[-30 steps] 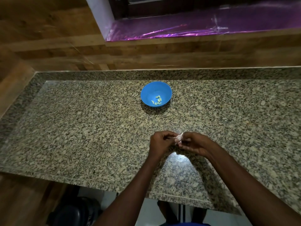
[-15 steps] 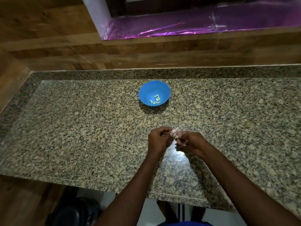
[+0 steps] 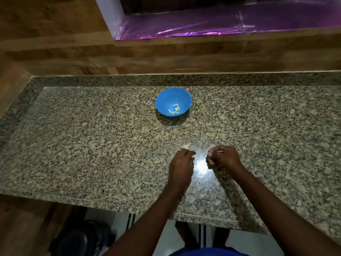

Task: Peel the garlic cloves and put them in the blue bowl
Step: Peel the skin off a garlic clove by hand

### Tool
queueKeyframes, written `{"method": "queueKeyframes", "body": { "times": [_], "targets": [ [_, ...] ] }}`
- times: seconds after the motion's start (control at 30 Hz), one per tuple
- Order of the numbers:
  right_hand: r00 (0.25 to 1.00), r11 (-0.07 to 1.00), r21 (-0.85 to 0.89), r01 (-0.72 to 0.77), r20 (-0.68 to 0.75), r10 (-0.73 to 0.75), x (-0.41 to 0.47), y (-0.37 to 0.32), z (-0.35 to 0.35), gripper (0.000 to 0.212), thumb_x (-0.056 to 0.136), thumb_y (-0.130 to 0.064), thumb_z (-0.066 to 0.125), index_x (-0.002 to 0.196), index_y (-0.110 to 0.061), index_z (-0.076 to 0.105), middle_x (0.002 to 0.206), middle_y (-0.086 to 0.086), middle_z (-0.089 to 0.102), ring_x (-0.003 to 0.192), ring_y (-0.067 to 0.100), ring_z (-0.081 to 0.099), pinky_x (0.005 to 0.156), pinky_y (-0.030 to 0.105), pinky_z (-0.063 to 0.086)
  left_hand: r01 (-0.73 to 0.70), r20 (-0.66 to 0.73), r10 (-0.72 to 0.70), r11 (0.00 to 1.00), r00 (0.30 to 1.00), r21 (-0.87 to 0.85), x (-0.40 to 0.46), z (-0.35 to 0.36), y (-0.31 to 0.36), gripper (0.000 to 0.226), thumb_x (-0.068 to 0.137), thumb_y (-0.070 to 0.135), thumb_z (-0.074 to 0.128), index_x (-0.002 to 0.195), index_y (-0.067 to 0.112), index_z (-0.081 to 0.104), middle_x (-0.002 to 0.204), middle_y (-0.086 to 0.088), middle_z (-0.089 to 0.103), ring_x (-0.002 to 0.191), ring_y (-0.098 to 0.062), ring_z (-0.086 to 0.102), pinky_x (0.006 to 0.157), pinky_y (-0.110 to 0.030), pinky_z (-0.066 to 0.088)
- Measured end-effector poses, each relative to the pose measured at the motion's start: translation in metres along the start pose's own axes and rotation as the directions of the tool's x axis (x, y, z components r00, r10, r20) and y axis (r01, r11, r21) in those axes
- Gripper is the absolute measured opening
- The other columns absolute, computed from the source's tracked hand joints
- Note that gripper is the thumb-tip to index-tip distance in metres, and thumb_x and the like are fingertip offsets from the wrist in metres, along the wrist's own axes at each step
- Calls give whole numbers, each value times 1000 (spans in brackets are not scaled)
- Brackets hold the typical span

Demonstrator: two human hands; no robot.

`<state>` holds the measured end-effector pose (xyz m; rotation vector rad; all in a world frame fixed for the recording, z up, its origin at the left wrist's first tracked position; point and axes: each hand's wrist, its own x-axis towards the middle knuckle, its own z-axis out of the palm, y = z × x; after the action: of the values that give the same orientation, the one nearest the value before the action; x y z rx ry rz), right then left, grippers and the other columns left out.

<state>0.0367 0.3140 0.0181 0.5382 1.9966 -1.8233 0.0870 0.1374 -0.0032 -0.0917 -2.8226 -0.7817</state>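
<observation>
1. A pale garlic clove (image 3: 186,146) is pinched at the fingertips of the left hand (image 3: 181,164).
2. The right hand (image 3: 222,157) is curled; whether anything is held cannot be told.
3. Peeled cloves (image 3: 175,109) are seen inside the blue bowl (image 3: 164,102), well beyond both hands on the granite counter (image 3: 92,145).

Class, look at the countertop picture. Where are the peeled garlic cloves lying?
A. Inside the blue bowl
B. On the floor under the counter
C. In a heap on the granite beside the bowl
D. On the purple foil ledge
A: several pale peeled garlic cloves lie on the bottom of the blue bowl, which stands on the granite countertop.
</observation>
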Motion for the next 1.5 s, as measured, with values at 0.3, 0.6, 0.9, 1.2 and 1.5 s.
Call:
{"method": "queueKeyframes", "body": {
  "times": [0.3, 0.6, 0.9, 1.2, 1.5],
  "targets": [
    [980, 914, -382, 140, -77, -183, 3, 12, 0, 14, 73, -13, 84, 64, -19, 76, 59, -2, 72, 54, 12, 69, 59, 29, 58, -103, 332, 40, 979, 942, 175, -21, 22, -14, 66, 93, 36, 59, 151, 11, 39, 158, -14, 36, 146, -31, 31, 115, -46, 30],
    [862, 652, -655, 382, -2, -507, 0, 38, 13, 28, 87, -12, 67, 67, -17, 48, 66, -4, 51, 60, 13, 49, 53, 31, 31, -113, 399, 48, 984, 916, 141, -25, 19, -20, 71, 100, 41, 49, 159, 15, 20, 167, -9, 14, 154, -26, 11, 119, -43, 18],
    [759, 262, -845, 466, 230, -609, -1, 46, 20, 18, 91, -6, 60, 83, -14, 47, 82, 5, 51, 70, 27, 49, 55, 33, 34, -95, 414, 29, 986, 910, 140, -29, 21, -20, 70, 103, 42, 41, 161, 19, 10, 169, -5, 3, 156, -22, 0, 122, -40, 9],
    [773, 169, -858, 484, 329, -542, 1, 26, 22, 8, 87, -7, 63, 83, -8, 57, 82, 11, 58, 71, 32, 58, 54, 32, 35, -88, 414, 21, 986, 910, 144, -30, 20, -18, 70, 103, 39, 41, 161, 16, 10, 169, -7, 2, 156, -22, -1, 123, -43, 10],
    [843, 426, -797, 428, 182, -506, 0, 31, 20, 17, 78, -4, 64, 69, -13, 53, 70, 4, 57, 62, 25, 57, 53, 33, 40, -21, 451, -41, 991, 892, 132, -20, 12, -7, 70, 99, 33, 51, 159, 15, 20, 168, -9, 10, 155, -25, 6, 122, -43, 12]
  ]
}}
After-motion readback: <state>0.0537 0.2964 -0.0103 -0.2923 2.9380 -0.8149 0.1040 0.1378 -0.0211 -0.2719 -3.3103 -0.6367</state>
